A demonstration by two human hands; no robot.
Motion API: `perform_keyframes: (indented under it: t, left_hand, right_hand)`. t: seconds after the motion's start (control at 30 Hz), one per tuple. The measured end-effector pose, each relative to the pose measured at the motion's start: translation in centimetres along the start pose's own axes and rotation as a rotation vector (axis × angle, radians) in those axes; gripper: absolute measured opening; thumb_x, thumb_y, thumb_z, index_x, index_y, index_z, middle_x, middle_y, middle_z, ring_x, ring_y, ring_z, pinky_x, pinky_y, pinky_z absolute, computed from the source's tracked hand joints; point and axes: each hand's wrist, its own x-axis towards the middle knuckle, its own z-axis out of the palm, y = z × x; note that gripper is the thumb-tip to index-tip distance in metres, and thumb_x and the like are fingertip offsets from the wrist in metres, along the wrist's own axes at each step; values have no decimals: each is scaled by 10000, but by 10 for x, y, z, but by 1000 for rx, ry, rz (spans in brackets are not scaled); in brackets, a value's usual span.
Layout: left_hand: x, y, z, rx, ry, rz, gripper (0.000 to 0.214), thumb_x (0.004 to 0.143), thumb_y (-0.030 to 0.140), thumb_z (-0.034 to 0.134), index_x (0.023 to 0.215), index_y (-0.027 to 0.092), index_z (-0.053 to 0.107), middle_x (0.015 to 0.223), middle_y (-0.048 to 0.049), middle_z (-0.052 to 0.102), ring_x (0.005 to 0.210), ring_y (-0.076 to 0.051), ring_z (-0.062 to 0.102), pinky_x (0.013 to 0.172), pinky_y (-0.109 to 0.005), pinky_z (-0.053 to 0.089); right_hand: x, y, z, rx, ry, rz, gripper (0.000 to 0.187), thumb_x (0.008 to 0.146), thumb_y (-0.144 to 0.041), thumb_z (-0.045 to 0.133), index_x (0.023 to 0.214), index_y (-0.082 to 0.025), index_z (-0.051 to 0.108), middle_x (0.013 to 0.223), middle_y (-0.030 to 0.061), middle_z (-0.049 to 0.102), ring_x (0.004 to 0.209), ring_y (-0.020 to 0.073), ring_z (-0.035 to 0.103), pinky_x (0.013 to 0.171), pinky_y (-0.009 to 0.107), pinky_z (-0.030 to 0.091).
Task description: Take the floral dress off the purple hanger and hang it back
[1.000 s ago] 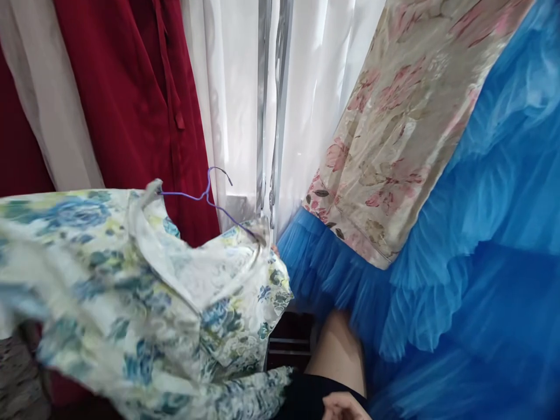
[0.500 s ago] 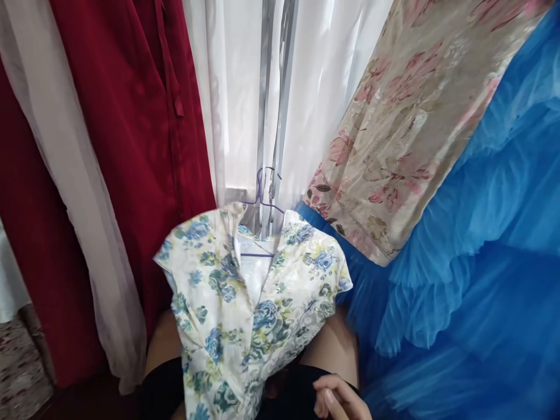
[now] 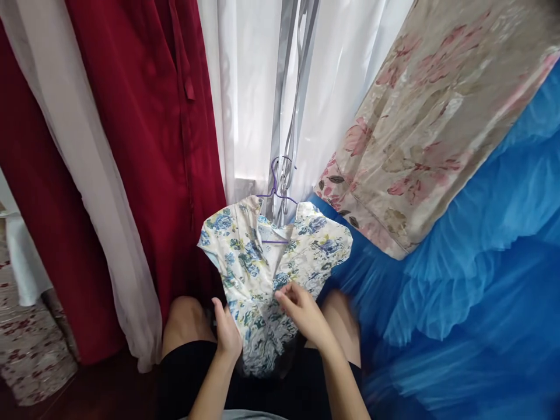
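Note:
A small white dress with blue flowers [image 3: 266, 256] hangs on a purple wire hanger [image 3: 275, 181] hooked to silver ribbons in front of me. My left hand [image 3: 227, 332] grips the dress's left side edge, fingers closed on the cloth. My right hand [image 3: 301, 312] pinches the front of the dress near its middle. My bare knees show on either side below the dress.
A dark red garment [image 3: 144, 134] and a pale sheer one [image 3: 79, 146] hang at the left. White curtain [image 3: 245, 87] behind. A beige cloth with pink flowers [image 3: 420, 128] and a blue tulle skirt [image 3: 472, 280] fill the right. Patterned rug [image 3: 30, 350] at lower left.
The flowered dress swung from lying across the left to hanging upright on its hanger. Both my hands came up from below and took hold of its front.

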Motion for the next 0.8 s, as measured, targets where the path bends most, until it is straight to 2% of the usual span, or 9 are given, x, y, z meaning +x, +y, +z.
perform_keyframes:
  t: [0.07,0.17,0.3,0.43,0.5,0.57,0.67,0.7,0.8]
  left_hand:
    - [-3,-3,1,45,-62,34,808,778,777,616,1332,188,618,1316,-148,656,1304,-348,561,1087,-465,453]
    - [-10,-9,0,263,-122,68,714,709,474,844,1324,191,618,1238,-125,707,1240,-327,617,1076,-442,458]
    - [-4,-8,-9,407,-32,148,533,757,375,801,1223,163,651,1150,-130,722,1154,-322,655,996,-441,504]
    - [13,7,-18,503,202,617,456,795,269,717,1224,200,578,1209,-107,644,1145,-272,622,984,-416,492]
    - [12,12,-15,591,239,886,446,803,222,702,1221,214,547,1244,-100,596,1167,-253,586,995,-398,473]
    - [6,10,-6,757,74,975,338,844,202,668,1167,222,572,1191,-83,606,1137,-236,587,980,-374,476]
    - [-5,-4,17,955,-319,817,256,880,180,620,1130,226,591,1082,-64,654,1037,-219,636,912,-346,517]
    - [-6,-9,24,982,-391,761,236,885,170,605,1113,225,586,1041,-56,665,994,-212,649,875,-335,528]
    - [-8,-17,39,995,-435,738,64,898,157,564,924,216,563,855,-23,637,827,-186,644,756,-294,518]
  right_hand:
    - [22,-3,14,-41,55,24,297,889,-471,614,785,-195,579,623,2,604,589,169,549,561,267,368]
    - [33,-3,33,65,131,-33,260,857,-399,595,696,-208,523,567,-25,533,530,143,477,528,261,319]
    - [26,-4,33,305,132,-62,246,813,-375,623,663,-206,527,529,-45,487,494,119,404,513,257,287]
    - [17,1,15,344,263,-28,273,777,-354,679,611,-195,532,513,-46,469,495,104,370,520,257,262]
    - [13,4,11,355,277,-21,270,782,-342,674,606,-193,534,518,-47,461,497,102,357,518,259,249]
    - [9,6,13,354,244,-13,243,788,-326,663,618,-190,555,517,-48,463,496,102,360,516,258,247]
    - [3,6,19,347,191,-16,175,772,-285,667,648,-183,599,522,-43,492,502,104,397,514,251,263]
    - [1,6,21,358,177,-13,169,767,-283,672,651,-184,599,515,-42,502,493,103,400,508,248,263]
    - [-2,3,22,449,149,46,213,765,-319,681,636,-192,570,462,-47,499,420,85,343,460,245,222]
